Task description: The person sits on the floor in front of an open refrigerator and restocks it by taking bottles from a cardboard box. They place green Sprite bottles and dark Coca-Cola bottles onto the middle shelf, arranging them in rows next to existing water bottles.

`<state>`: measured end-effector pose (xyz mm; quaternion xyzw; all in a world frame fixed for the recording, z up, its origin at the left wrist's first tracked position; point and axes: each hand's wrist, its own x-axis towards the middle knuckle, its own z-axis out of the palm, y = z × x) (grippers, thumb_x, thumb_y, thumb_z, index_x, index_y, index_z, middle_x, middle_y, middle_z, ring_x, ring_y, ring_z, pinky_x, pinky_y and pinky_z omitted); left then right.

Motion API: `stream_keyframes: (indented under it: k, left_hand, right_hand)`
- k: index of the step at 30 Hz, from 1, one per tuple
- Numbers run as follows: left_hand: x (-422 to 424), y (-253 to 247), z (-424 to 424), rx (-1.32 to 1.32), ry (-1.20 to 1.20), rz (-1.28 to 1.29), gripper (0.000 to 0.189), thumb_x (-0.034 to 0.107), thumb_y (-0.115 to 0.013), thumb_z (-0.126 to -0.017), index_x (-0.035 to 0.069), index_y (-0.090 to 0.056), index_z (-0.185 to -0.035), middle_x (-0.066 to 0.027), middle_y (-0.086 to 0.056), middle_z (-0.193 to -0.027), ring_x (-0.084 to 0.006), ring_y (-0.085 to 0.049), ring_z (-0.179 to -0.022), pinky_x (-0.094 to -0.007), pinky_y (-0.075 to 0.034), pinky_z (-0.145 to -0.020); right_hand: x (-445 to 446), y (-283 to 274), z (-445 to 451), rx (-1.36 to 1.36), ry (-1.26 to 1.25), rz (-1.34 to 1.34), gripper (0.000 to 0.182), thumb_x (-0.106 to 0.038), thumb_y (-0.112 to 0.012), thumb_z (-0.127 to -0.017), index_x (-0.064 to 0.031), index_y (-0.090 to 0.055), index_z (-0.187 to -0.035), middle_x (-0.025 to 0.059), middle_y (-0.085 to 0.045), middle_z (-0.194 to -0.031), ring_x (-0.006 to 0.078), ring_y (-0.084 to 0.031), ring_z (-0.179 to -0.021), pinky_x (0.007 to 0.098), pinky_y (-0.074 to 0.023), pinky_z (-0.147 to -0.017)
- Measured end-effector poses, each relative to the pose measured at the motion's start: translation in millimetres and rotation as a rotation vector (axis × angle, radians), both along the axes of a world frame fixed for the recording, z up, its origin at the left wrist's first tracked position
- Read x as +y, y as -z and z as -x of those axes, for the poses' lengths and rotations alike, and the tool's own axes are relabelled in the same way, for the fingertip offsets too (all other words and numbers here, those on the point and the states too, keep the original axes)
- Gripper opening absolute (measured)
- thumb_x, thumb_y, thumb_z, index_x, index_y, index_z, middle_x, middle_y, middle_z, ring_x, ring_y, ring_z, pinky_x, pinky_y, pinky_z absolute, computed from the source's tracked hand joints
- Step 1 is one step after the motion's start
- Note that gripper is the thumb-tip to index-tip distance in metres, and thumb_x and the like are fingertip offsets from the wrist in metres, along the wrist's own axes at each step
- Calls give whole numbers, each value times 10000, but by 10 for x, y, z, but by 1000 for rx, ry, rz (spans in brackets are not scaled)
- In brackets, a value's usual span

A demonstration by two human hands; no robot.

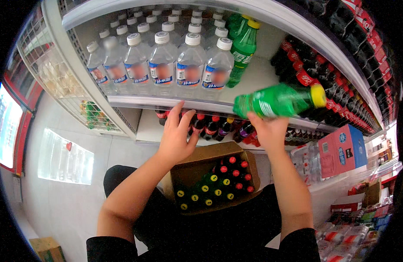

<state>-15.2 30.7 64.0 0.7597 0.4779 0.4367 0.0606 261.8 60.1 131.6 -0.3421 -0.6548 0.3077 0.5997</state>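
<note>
A green plastic soda bottle with a yellow cap [276, 100] lies nearly level in my right hand [268, 129], blurred, in front of the shelf edge. My left hand [178, 134] is empty, its fingers spread near the front edge of the shelf [168, 101]. On that shelf stand rows of clear bottles with white caps [162, 60], and beside them more green bottles with yellow caps [243, 54]. Below my hands, between my knees, an open cardboard box [188, 173] holds several bottles with yellow caps [205, 188] and red caps [236, 173].
A lower shelf holds dark soda bottles [212, 126]. Packed cola bottles [306, 73] fill the right side. A pink and blue carton [343, 152] rests on wrapped bottles at the right. A wire mesh rack [57, 62] and a wrapped pack [65, 157] on the floor are at the left.
</note>
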Motion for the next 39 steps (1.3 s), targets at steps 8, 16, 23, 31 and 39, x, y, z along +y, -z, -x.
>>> stream_keyframes:
  k: [8, 16, 23, 31, 39]
  left_hand:
    - [-8, -48, -5, 148, -72, 6, 696, 98, -741, -824, 45, -479, -1466, -347, -157, -1648, -548, -368, -1427, -585, -335, -1165]
    - [-19, -34, 41, 131, -86, 46, 739, 95, -737, -822, 65, -448, -1501, -354, -97, -1658, -574, -294, -1466, -595, -309, -1180]
    - [-2, -13, 30, 140, -75, 45, 740, 94, -743, -826, 73, -445, -1503, -360, -95, -1656, -578, -312, -1452, -575, -329, -1175]
    - [-5, 8, -29, 128, -86, -9, 732, 69, -739, -816, 65, -448, -1488, -355, -103, -1655, -571, -335, -1438, -564, -374, -1146]
    - [-197, 134, -180, 121, 138, 186, 539, 64, -728, -822, 26, -528, -1322, -255, -477, -1391, -469, -541, -1225, -515, -490, -1012]
  right_hand:
    - [706, -49, 225, -74, 159, -51, 608, -118, -871, -799, -10, -529, -1289, 122, -679, -1196, 228, -658, -1107, 386, -509, -981]
    - [845, -53, 296, -232, 201, -43, 637, -237, -891, -767, 8, -578, -1265, 196, -703, -1187, 323, -679, -1107, 418, -510, -972]
    - [783, -22, 391, -312, 293, 23, 606, -278, -873, -783, -6, -603, -1252, 231, -693, -1173, 397, -667, -1118, 455, -506, -980]
    - [522, 15, 202, -575, 357, -44, 594, -276, -772, -874, 38, -551, -1328, 315, -596, -1301, 473, -560, -1248, 502, -428, -1094]
    - [-559, 426, -292, -737, 207, 25, 277, -117, -738, -862, -15, -698, -1117, 167, -612, -1364, 412, -556, -1276, 492, -447, -1099]
